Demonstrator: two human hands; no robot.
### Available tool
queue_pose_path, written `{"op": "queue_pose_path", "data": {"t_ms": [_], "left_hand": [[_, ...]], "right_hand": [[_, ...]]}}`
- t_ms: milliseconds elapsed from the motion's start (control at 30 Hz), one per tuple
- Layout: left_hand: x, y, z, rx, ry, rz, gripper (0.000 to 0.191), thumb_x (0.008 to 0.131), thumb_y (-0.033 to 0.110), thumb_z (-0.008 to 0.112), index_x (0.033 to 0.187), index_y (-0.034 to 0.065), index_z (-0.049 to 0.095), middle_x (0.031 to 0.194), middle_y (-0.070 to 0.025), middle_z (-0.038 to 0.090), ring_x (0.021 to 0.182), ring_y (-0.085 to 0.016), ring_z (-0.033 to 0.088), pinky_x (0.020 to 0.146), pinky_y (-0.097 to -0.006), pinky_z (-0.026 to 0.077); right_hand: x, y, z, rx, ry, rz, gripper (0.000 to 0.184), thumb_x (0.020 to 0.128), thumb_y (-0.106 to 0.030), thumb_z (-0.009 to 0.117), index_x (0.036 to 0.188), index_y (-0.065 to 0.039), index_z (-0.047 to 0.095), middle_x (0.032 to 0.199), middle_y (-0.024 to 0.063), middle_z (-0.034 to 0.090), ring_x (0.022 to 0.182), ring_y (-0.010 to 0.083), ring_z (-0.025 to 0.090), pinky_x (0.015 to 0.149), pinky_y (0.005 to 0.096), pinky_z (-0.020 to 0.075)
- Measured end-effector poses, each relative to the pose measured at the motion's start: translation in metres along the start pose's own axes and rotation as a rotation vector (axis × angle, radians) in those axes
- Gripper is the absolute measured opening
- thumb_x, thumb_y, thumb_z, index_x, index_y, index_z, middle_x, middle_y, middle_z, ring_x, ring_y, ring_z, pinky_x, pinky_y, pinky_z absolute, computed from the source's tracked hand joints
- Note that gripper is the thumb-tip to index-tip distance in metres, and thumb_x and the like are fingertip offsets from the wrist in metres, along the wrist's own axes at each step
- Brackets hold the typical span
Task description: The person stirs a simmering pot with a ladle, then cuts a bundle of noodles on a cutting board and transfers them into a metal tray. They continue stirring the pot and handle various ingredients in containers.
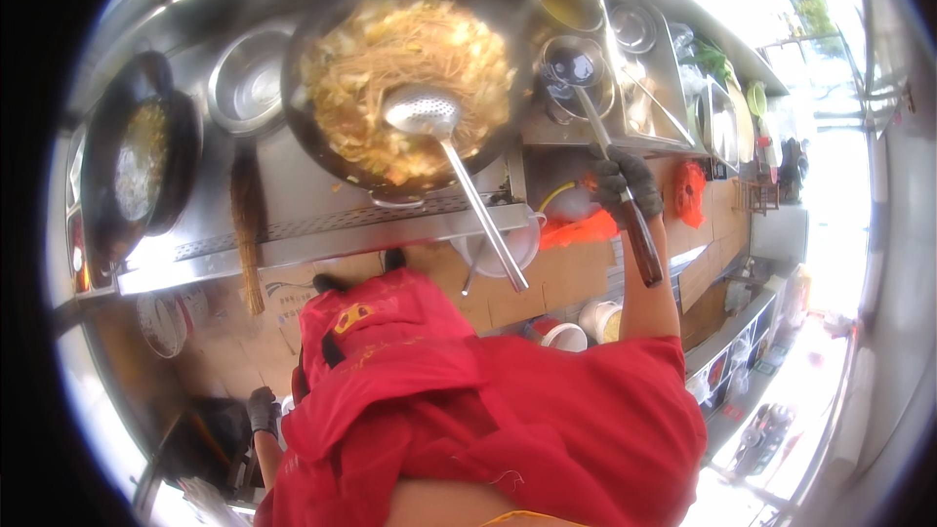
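My right hand (627,185), in a dark glove, grips a ladle (594,117) by its shaft just above the brown handle. The ladle's bowl is over a metal pot (547,88) at the back right and looks filled with dark liquid. Down by my left side is my gloved left hand (261,410); its fingers look curled, but I cannot tell whether they hold anything. A large wok (304,139) in front of me contains noodles (388,44) with chopped vegetables. Resting on this food is a perforated skimmer (423,110), its metal handle sticking out past the stove's front edge.
Left of the wok are a steel bowl (252,80), a bristle brush (247,227) and a second wok (139,161). A pot of yellowish liquid (565,0) stands behind the ladle. Cardboard (571,282) covers the floor, with white buckets (602,320) near my right side.
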State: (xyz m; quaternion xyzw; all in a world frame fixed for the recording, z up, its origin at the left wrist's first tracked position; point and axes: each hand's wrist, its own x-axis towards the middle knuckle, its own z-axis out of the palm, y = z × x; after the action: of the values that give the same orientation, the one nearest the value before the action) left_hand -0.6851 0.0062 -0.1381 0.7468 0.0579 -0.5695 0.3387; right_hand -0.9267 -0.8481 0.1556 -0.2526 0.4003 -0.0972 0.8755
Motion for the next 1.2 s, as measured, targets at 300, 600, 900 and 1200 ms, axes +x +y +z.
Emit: {"op": "queue_pose_path", "data": {"t_ms": [300,600,900,1200], "left_hand": [[-0.001,-0.037,0.027,0.0,0.397,0.161,0.016,0.084,0.011,0.062,0.097,0.0025,0.064,0.078,-0.007,0.062,0.063,-0.018,0.06,0.055,-0.0305,0.05],[-0.068,-0.143,-0.071,-0.726,0.53,-0.213,0.019,0.084,0.018,0.064,0.094,0.0031,0.064,0.071,-0.0065,0.06,0.052,-0.017,0.056,0.045,-0.0308,0.044],[-0.119,-0.311,-0.159,-0.722,0.814,-0.379,0.021,0.083,0.019,0.063,0.097,0.0051,0.067,0.076,-0.0081,0.064,0.056,-0.018,0.058,0.051,-0.0329,0.048],[-0.092,-0.271,-0.192,-0.82,0.618,-0.242,0.02,0.085,0.017,0.06,0.101,0.0045,0.065,0.081,-0.0107,0.066,0.069,-0.019,0.062,0.062,-0.0322,0.049]], "right_hand": [[0.008,0.056,0.16,-0.027,-0.356,0.272,0.043,0.103,-0.024,0.036,0.141,-0.004,0.034,0.072,-0.0019,0.039,0.046,0.0074,0.034,0.043,0.0277,0.042],[0.094,0.259,0.392,-0.096,-0.523,0.401,0.044,0.104,-0.023,0.033,0.14,0.0,0.031,0.069,-0.0032,0.035,0.045,0.0043,0.032,0.044,0.0245,0.0381],[0.195,0.448,0.533,-1.078,-0.255,-0.062,0.015,0.094,-0.02,0.054,0.104,-0.01,0.051,0.065,-0.0009,0.049,0.045,0.0065,0.048,0.034,0.0233,0.0363],[0.217,0.559,0.455,-1.971,0.253,-0.665,0.058,0.092,-0.037,0.05,0.143,-0.019,0.032,0.123,0.0221,0.057,0.106,0.0429,0.058,0.089,0.0492,0.0456]]}}
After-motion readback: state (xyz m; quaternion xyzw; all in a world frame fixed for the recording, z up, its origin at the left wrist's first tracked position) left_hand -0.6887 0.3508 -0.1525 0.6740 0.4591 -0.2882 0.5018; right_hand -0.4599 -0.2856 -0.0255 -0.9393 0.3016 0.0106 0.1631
